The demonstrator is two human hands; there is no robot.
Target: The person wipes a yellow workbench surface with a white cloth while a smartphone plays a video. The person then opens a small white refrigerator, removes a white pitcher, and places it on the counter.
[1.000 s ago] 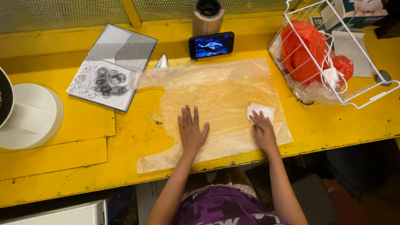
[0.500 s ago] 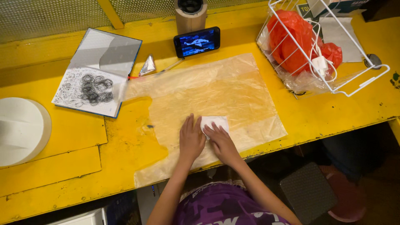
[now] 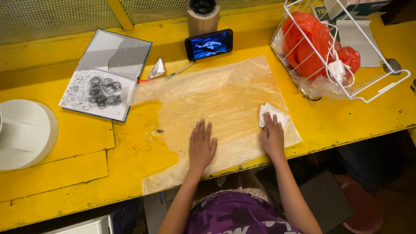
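Observation:
A large clear plastic sheet (image 3: 216, 104) lies spread over the yellow workbench (image 3: 86, 143). My left hand (image 3: 201, 145) rests flat on the sheet with its fingers spread, pinning it down. My right hand (image 3: 272, 136) presses a small white cloth (image 3: 273, 113) onto the sheet near its right edge; the fingers cover the cloth's lower part.
Behind the sheet, a phone (image 3: 209, 43) with a lit screen leans on a cardboard roll (image 3: 203, 13). An open notebook with black rubber bands (image 3: 104, 76) lies at the left, a white round container (image 3: 24, 132) far left. A white wire basket (image 3: 338, 47) holds orange bags at the right.
My right hand slid the white cloth left to beside my left hand, then back out to the sheet's right edge. My left hand stayed flat on the sheet.

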